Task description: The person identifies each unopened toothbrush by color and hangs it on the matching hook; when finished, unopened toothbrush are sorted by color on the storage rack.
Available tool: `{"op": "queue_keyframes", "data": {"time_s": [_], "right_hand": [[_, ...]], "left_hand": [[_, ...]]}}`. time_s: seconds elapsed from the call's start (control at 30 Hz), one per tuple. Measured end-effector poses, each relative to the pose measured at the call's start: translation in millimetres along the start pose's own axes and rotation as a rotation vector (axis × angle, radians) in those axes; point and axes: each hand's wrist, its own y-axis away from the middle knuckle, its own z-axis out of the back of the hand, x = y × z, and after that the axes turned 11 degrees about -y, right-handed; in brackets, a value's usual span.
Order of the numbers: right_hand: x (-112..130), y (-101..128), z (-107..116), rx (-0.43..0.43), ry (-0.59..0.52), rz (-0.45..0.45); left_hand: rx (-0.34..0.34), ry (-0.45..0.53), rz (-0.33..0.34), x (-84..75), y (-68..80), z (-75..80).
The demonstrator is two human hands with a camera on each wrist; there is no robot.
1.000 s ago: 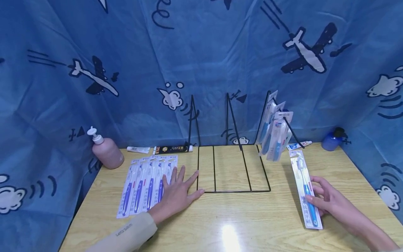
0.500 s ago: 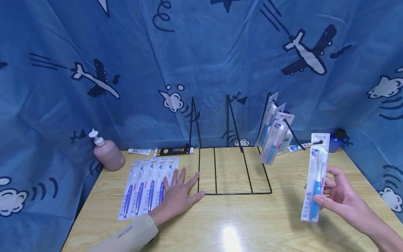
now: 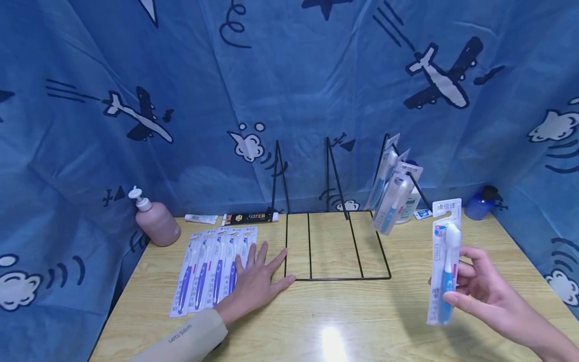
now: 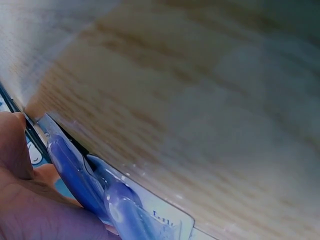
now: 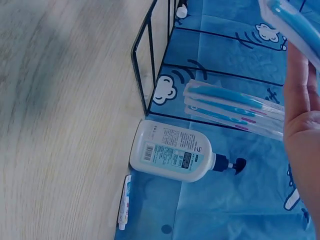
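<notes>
With the rack [image 3: 336,279] as the middle of my clock face, 12 o'clock pointing to the cloth [image 3: 194,80] behind, my right hand [image 3: 486,296] is between 3 and 4. It is clamped on a packed blue brush [image 3: 441,266], pinched between my thumb in front and fingers behind. That brush is at 3 o'clock, well clear of the rack and up off the table [image 3: 280,332], its bristle end towards 12 and its handle towards 6, the card's hook hole at the top.

My left hand [image 3: 258,281] lies at 8 o'clock with its fingers spread apart and nothing gripped. Forefinger and thumb reach the rack's near left corner. My little finger lies over the edge of the purple brushes [image 3: 217,274], a fanned row of packs at 9; whether it presses on them I cannot tell.

Between 1 and 2, more packed blue ones, the hanging brushes [image 3: 392,203], are on the rack's right-hand hook. A white bottle [image 5: 170,150] stands at 2, partly behind them in my head view. Between 2 and 3 are a small tube [image 3: 422,214], partly hidden, and a blue bottle [image 3: 478,206]. A black tube [image 3: 249,217] lies between 9 and 10; just past 9 are a white tube [image 3: 201,219] and a pink bottle [image 3: 158,224].
</notes>
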Motion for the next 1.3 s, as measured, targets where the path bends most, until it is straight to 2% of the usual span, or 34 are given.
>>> {"op": "queue_keyframes", "data": {"time_s": [0.13,0.2,0.3,0.43,0.9,1.1,1.3], "right_hand": [[-1,-6,-8,-0.035,0.134,-0.051],[-2,-9,-10,-0.048,0.157,-0.073],[-6,-17,-11,-0.058,0.112,-0.072],[-16,-34,-11,-0.069,0.015,-0.017],[-42,-95,-7,-0.200,0.149,0.003],[-53,-103,-1,-0.254,0.182,-0.044],[-58,-99,2,-0.293,0.270,-0.084]], "left_hand": [[0.007,-0.012,0.002,0.4,-0.2,-1.4],[0.010,-0.018,0.003,0.5,-0.4,-1.8],[0.006,-0.015,0.001,0.3,0.2,-1.2],[-0.001,-0.010,-0.002,-0.4,0.6,0.6],[-0.012,-0.006,-0.006,0.1,0.8,2.3],[-0.025,0.004,-0.011,2.9,-1.6,-4.9],[-0.033,0.013,-0.010,4.3,-1.7,-8.4]]}}
